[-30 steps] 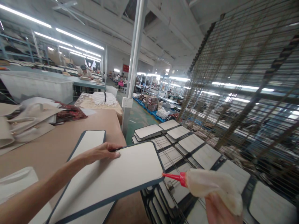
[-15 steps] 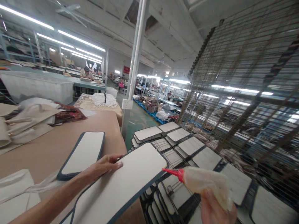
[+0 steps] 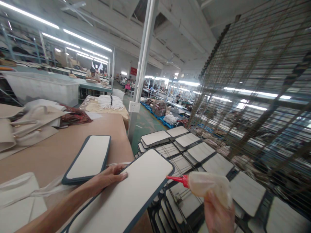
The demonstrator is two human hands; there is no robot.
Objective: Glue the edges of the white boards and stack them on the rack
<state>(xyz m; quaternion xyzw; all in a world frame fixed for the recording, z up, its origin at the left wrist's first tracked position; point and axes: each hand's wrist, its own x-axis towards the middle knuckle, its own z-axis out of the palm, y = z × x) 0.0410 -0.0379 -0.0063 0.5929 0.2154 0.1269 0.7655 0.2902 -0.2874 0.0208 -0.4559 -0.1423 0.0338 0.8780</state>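
Note:
My left hand [image 3: 114, 174] grips the left edge of a long white panel with rounded corners and a dark blue border [image 3: 131, 191], thumb on its top face. The panel is tilted over the table's edge. My right hand [image 3: 218, 208] is wrapped round a translucent squeeze bottle [image 3: 210, 186] with a red pointed nozzle [image 3: 178, 179]. The nozzle's tip is at the panel's right border, near the upper corner; whether it touches I cannot tell. A pile of similar panels [image 3: 88, 158] lies on the table left of my left hand.
A wire rack [image 3: 179, 165] to the right bears rows of such panels, with its raised wire shelves [image 3: 255, 71] above. Beige bag pieces [image 3: 36, 124] lie on the brown table [image 3: 111, 129]. A metal post [image 3: 143, 58] with a socket box [image 3: 134, 106] stands by the table's corner.
The nozzle has shifted slightly left along with my right hand, staying by the panel's right border. My left hand still grips the panel. The view has turned a little.

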